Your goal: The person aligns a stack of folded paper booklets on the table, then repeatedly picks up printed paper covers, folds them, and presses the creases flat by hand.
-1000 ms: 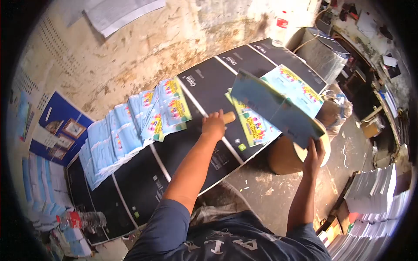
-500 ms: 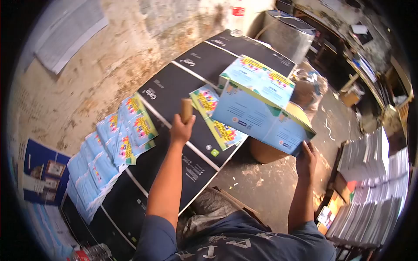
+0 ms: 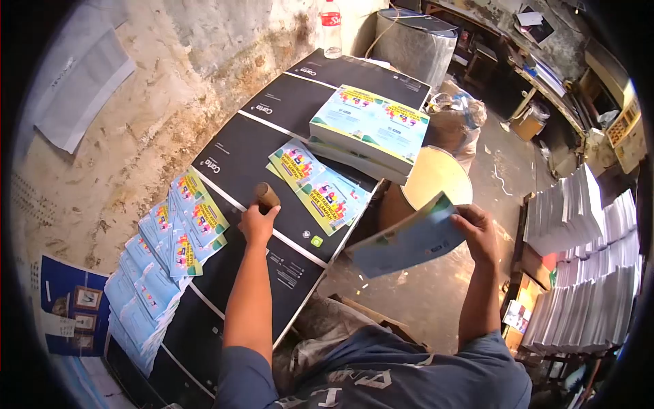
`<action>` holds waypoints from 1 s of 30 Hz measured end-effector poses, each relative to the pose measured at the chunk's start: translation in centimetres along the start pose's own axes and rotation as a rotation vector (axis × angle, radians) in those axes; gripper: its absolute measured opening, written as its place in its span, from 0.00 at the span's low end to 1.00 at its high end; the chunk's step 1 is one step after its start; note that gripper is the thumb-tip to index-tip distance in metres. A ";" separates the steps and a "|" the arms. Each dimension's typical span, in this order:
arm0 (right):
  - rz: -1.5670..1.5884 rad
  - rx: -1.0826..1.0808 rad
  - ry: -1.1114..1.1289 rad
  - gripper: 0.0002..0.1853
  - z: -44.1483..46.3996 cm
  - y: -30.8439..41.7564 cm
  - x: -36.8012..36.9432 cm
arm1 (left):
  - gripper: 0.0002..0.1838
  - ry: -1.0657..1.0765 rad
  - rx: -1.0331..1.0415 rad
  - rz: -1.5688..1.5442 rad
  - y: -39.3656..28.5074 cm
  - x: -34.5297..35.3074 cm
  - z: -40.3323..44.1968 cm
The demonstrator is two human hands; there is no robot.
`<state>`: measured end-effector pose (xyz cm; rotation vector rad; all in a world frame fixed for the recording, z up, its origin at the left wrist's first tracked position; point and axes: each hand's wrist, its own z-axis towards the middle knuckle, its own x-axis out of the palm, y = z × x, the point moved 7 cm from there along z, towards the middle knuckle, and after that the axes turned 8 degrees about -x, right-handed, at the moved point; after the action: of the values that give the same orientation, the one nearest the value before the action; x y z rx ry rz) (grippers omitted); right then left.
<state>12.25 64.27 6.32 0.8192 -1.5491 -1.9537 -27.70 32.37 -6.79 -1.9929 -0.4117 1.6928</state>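
Observation:
My left hand (image 3: 256,225) is closed around a short brown cylinder (image 3: 268,195), low over the black table (image 3: 238,153). My right hand (image 3: 478,233) pinches one end of a light blue printed sheet (image 3: 412,238), which hangs curved and tilted beyond the table's right edge. Between the hands lie a few colourful printed sheets (image 3: 320,185), slightly fanned. Behind them a thick stack of the same prints (image 3: 371,126) stands near the table's edge. To the left of my left hand, a long overlapping row of prints (image 3: 146,276) spreads along the table.
A plastic bottle (image 3: 331,31) stands at the table's far end against the stained wall (image 3: 136,102). A round cream-topped container (image 3: 443,180) is beside the table. Tall paper stacks (image 3: 565,218) line the right side. A metal drum (image 3: 415,48) stands behind.
The sheet in my right hand has come away from the front of the stack, down towards me, and now curves. My left hand still grips the cylinder, now tipped differently. The view has shifted.

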 end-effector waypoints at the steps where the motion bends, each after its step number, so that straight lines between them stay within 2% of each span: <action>1: 0.001 0.005 0.020 0.11 -0.2 0.9 0.6 | 0.30 0.046 0.005 -0.021 0.2 0.0 0.1; 2: 0.004 0.000 0.024 0.11 -0.5 1.9 0.9 | 0.30 0.040 0.003 -0.022 1.2 0.4 0.3; 3: -0.079 0.015 0.063 0.11 -0.8 2.8 1.4 | 0.31 0.022 0.069 -0.196 2.4 1.0 0.7; 4: -0.161 0.028 0.103 0.10 -1.0 3.4 1.7 | 0.32 0.000 0.137 -0.367 0.7 -1.3 -0.8; 5: -0.151 0.006 0.209 0.10 -1.4 3.8 2.3 | 0.30 -0.246 0.193 -0.335 0.2 -3.8 -4.7; 6: -0.162 -0.024 0.265 0.11 -1.5 4.8 3.3 | 0.28 -0.077 0.321 -0.452 -4.0 -6.3 -9.6; 7: -0.156 -0.043 0.335 0.11 -1.6 6.0 4.9 | 0.29 0.289 0.314 -0.485 -5.1 -5.4 -12.7; 8: -0.148 -0.077 0.412 0.11 -1.4 7.2 6.8 | 0.28 0.341 0.568 -0.398 -7.4 -6.5 -16.9; 10: -0.139 -0.152 0.507 0.10 -0.6 8.9 10.2 | 0.25 0.354 0.738 -0.489 -9.2 -7.8 -22.9; 11: -0.144 -0.212 0.560 0.09 -0.7 9.6 12.1 | 0.23 0.385 0.637 -0.453 -8.1 -7.2 -24.0; 12: -0.172 -0.246 0.469 0.13 -0.4 9.6 13.4 | 0.21 0.411 0.544 -0.419 -6.9 -6.9 -24.6; 14: 0.266 -0.290 0.187 0.23 0.3 9.0 15.9 | 0.20 0.265 0.532 -0.437 -4.5 -8.9 -25.8; 15: 0.578 -0.174 0.101 0.31 -0.7 9.2 18.0 | 0.19 0.288 0.417 -0.605 -2.9 -9.8 -26.2; 16: 0.708 -0.191 0.246 0.32 -1.6 8.4 21.2 | 0.19 0.306 0.305 -0.778 -1.4 -10.5 -26.5; 17: 0.600 -0.026 0.381 0.31 -3.2 5.8 23.9 | 0.19 0.268 0.291 -0.780 -0.7 -11.2 -26.8; 18: 0.478 0.137 0.513 0.30 -5.4 3.2 26.1 | 0.22 0.139 0.268 -0.765 0.3 -12.1 -27.1; 20: 0.478 0.138 0.591 0.28 -9.0 2.3 30.3 | 0.27 -0.103 0.210 -0.724 2.5 -13.6 -28.3; 21: 0.502 0.146 0.587 0.26 -9.7 2.7 31.3 | 0.32 -0.104 0.145 -0.752 3.6 -13.8 -28.6; 24: 0.537 0.180 0.615 0.25 -10.9 3.3 33.3 | 0.32 -0.195 0.126 -0.562 6.0 -14.2 -29.5; 26: 0.554 0.135 0.623 0.24 -11.5 3.6 34.1 | 0.31 -0.236 0.102 -0.593 6.5 -14.8 -30.3; 28: 0.579 0.157 0.654 0.25 -12.2 3.8 34.6 | 0.29 -0.258 0.052 -0.778 7.4 -15.1 -30.8; 30: 0.576 0.143 0.655 0.25 -12.8 4.2 34.9 | 0.27 -0.314 0.030 -0.750 7.7 -15.5 -31.1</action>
<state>-2.38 29.97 3.27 0.8360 -1.3226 -1.0335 -0.74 12.50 5.40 -1.2849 -1.0763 1.4755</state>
